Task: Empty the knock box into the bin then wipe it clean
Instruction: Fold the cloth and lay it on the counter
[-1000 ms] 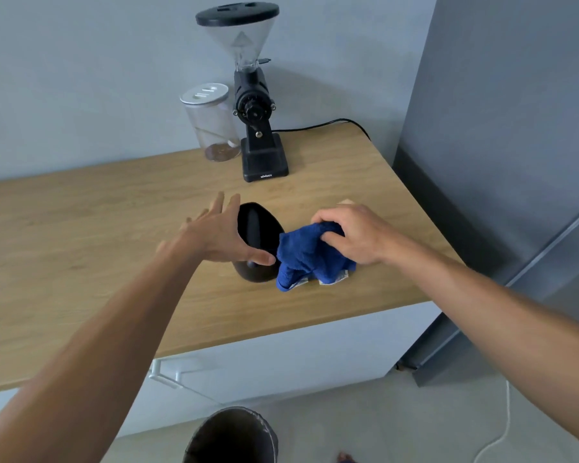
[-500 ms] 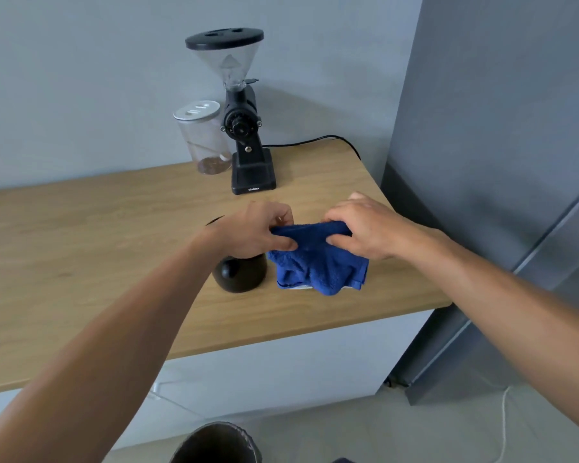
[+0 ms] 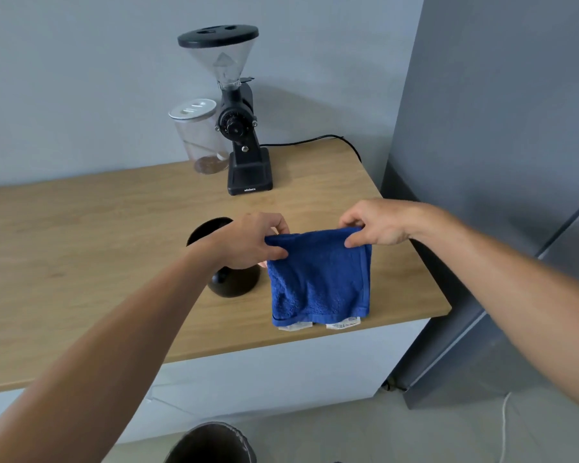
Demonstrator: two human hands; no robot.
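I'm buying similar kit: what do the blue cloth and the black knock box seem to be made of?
The blue cloth looks like looped cotton terry: nubby pile, stitched hem, white care tags along the bottom. The black round knock box looks like smooth plastic or coated metal with a soft sheen; which one cannot be told.

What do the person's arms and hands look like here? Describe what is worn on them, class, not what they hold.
Both forearms are bare from the frame's edge to the wrist: no sleeves show. The left hand and right hand wear no gloves, and no rings, watch or bracelets are visible. Fingernails look short and unpainted.
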